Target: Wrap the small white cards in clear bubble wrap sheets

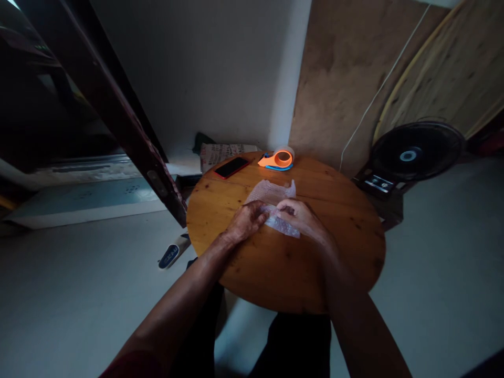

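A sheet of clear bubble wrap lies near the middle of a small round wooden table. My left hand rests on its near left edge with the fingers curled down onto it. My right hand presses on the near right part, fingers bent and gripping a fold of the wrap. The two hands almost touch. Whatever sits under the wrap between them is hidden.
An orange tape dispenser and a dark phone in a red case lie at the table's far edge. A black fan stands at the right, a dark slanting beam at the left. Newspaper lies by the wall.
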A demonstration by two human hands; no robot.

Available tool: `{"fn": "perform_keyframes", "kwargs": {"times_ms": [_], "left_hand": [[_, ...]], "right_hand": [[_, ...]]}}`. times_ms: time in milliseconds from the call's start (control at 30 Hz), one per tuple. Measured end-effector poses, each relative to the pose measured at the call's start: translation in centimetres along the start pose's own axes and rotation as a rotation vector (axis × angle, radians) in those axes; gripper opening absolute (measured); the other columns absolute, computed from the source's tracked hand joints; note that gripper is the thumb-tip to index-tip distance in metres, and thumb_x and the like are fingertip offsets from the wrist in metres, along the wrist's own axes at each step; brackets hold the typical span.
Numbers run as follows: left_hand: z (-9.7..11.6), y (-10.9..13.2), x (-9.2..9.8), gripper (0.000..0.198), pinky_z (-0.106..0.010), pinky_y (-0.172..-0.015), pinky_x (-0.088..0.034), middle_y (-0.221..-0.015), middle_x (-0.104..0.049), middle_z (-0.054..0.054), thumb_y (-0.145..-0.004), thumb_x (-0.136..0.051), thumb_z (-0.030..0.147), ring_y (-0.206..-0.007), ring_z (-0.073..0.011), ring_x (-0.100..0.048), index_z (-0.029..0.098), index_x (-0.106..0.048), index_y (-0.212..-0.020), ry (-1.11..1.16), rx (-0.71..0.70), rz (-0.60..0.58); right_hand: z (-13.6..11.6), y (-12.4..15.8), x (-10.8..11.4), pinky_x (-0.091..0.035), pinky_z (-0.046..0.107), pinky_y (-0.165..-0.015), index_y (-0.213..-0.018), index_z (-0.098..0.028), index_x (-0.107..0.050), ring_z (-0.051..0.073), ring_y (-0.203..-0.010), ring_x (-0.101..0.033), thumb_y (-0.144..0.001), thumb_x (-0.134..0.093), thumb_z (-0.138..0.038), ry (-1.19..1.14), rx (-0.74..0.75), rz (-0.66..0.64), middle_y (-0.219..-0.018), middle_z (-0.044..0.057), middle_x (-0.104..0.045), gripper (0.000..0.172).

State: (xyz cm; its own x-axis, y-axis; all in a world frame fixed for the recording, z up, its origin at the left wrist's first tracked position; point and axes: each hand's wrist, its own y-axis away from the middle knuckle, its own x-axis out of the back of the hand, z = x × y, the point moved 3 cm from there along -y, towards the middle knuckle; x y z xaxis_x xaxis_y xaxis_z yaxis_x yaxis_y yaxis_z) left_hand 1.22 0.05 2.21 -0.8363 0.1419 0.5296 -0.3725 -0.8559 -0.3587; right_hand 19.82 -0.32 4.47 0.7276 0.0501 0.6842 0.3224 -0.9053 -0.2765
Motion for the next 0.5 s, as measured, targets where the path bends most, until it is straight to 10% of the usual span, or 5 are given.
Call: {"fn": "perform_keyframes", "kwargs": {"times_ms": [500], "left_hand": [[0.08, 0.05, -0.02, 0.023, -0.023, -0.066, -0.046, -0.084, -0.066, -0.002, -0.087, -0.054, 0.035, -0.072, -0.0132, -0.059, 0.017, -0.063, -0.099, -0.027, 0.003, -0.015]], "right_hand": [[0.14, -0.04, -0.1, -0.042, 0.025, -0.06, -0.082, -0.02, -0.067, 0.014, -0.065, -0.058, -0.081, -0.059, -0.035, -0.011, -0.017, -0.008, -0.076, 0.0, -0.067, 0.017]]}}
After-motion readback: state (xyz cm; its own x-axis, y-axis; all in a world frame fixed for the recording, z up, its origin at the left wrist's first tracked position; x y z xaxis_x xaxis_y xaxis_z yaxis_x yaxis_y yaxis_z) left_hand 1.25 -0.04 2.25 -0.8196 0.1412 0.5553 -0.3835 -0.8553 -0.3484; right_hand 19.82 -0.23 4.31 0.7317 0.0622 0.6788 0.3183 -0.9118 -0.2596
